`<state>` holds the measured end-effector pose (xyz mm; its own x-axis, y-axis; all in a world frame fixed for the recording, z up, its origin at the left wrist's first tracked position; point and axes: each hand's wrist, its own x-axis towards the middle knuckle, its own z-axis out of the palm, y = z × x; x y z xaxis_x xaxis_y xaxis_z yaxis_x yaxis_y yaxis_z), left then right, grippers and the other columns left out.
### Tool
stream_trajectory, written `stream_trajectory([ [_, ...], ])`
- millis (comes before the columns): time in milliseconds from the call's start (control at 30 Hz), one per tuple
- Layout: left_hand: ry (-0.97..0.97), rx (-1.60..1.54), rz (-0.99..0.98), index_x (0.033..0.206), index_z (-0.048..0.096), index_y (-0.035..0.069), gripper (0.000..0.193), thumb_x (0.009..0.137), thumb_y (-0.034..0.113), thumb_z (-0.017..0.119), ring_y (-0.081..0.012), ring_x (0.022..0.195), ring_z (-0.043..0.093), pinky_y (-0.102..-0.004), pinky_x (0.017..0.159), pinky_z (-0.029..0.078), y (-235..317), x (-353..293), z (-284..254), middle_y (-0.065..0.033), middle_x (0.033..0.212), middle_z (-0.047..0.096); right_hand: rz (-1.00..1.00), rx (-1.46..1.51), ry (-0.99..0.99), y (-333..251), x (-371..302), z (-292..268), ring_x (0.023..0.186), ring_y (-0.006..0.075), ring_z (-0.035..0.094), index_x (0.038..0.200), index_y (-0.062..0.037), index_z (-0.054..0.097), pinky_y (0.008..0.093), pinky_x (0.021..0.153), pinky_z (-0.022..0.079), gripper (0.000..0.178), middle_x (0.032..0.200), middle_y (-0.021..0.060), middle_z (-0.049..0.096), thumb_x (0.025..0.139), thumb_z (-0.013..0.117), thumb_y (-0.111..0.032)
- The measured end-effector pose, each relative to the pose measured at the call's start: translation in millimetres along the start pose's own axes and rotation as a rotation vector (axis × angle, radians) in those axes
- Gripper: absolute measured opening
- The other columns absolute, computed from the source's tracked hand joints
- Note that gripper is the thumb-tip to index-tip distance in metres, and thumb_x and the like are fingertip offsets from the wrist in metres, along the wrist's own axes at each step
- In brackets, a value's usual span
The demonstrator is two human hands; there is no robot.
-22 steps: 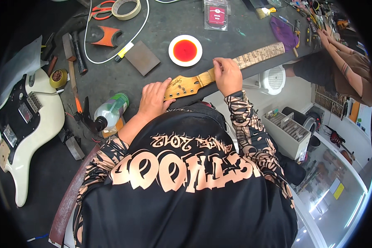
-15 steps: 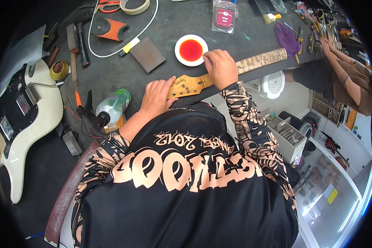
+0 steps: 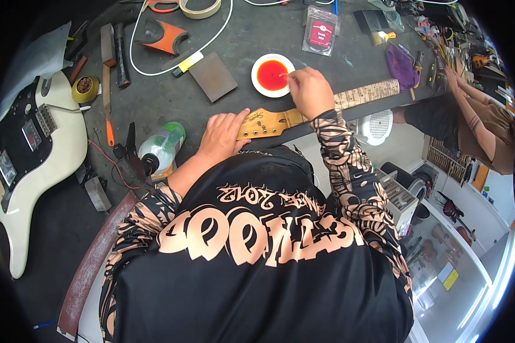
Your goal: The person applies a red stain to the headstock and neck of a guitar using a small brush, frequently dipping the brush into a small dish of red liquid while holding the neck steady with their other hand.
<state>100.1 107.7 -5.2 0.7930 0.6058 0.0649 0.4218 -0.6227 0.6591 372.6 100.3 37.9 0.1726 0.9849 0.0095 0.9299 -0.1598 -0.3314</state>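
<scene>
A maple guitar neck (image 3: pixel 365 97) lies along the near edge of the bench, its headstock (image 3: pixel 263 127) to the left and dotted fretboard to the right. My left hand (image 3: pixel 220 136) grips the end of the headstock, thumb along the top edge. Past the neck stands a small white dish (image 3: pixel 257 87) of red liquid (image 3: pixel 269 76). My right hand (image 3: pixel 313 93) is closed in a pinch at the dish's right rim. From its fingertips a thin pale stick-like thing (image 3: pixel 283 75) reaches over the liquid; its kind is too small to make out.
A grey flat plate (image 3: pixel 213 77), an orange curved piece (image 3: pixel 163 38) and a looped white cable (image 3: pixel 133 48) lie beyond. Left are a clear bottle (image 3: pixel 163 144) and a cream guitar body (image 3: pixel 48 166). A purple cloth (image 3: pixel 400 67) touches the neck's far end. Another person (image 3: pixel 480 120) stands right.
My right hand has shifted slightly, and the pale thing in its fingers now shows over the red liquid. My left hand stays on the headstock. The whole view has shifted a little.
</scene>
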Motion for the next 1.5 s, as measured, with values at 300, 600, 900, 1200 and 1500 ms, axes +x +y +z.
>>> stream_trajectory([
  [300,-0.008,0.031,0.003,0.145,0.048,0.006,0.085,0.072,0.025,0.087,-0.0287,0.102,0.058,-0.0429,0.096,0.042,1.9,0.3,0.4,-0.0091,0.105,0.059,0.689,1.055,-0.239,17.4,-17.3,-11.6,0.079,0.0062,0.059,0.112,0.0031,0.073,0.023,0.071,0.046,0.029,0.093,0.0001,0.071,0.097,0.073,-0.021],
  [600,0.126,0.247,0.161,0.136,0.056,0.008,0.071,0.076,0.032,0.085,-0.0242,0.105,0.062,-0.0415,0.096,0.04,-3.3,-9.8,10.1,-0.0068,0.116,0.065,0.806,1.491,0.038,80.7,-82.8,-43.5,0.072,0.0061,0.052,0.112,0.0023,0.071,0.0224,0.065,0.043,0.028,0.088,-0.0035,0.064,0.097,0.073,-0.021],
  [900,0.126,0.39,0.152,0.126,0.059,0.014,0.059,0.076,0.036,0.083,-0.0243,0.109,0.058,-0.0456,0.098,0.038,-2.2,-13.5,15.1,-0.004,0.12,0.061,0.435,0.505,0.37,78.1,-124.4,-0.6,0.076,0.0217,0.066,0.095,-0.0059,0.074,0.0339,0.072,0.053,0.009,0.088,0.007,0.069,0.091,0.072,-0.013],
  [1200,0.087,0.405,0.123,0.125,0.058,0.014,0.06,0.075,0.033,0.085,-0.0266,0.11,0.057,-0.0462,0.098,0.039,-3.9,-15.3,15.4,-0.0045,0.119,0.061,0.194,0.127,0.431,67.6,-120.6,17.5,0.088,0.0252,0.064,0.097,-0.0114,0.072,0.0394,0.076,0.049,0.009,0.093,0.0031,0.068,0.089,0.072,-0.015],
  [1500,0.074,0.382,0.12,0.125,0.056,0.012,0.063,0.073,0.028,0.086,-0.028,0.11,0.058,-0.0472,0.098,0.039,-2.6,-13.5,14.0,-0.006,0.12,0.061,0.17,0.072,0.408,69.8,-118.0,13.8,0.084,0.0258,0.063,0.096,-0.0113,0.071,0.0398,0.073,0.048,0.009,0.092,0.0028,0.067,0.087,0.073,-0.015],
])
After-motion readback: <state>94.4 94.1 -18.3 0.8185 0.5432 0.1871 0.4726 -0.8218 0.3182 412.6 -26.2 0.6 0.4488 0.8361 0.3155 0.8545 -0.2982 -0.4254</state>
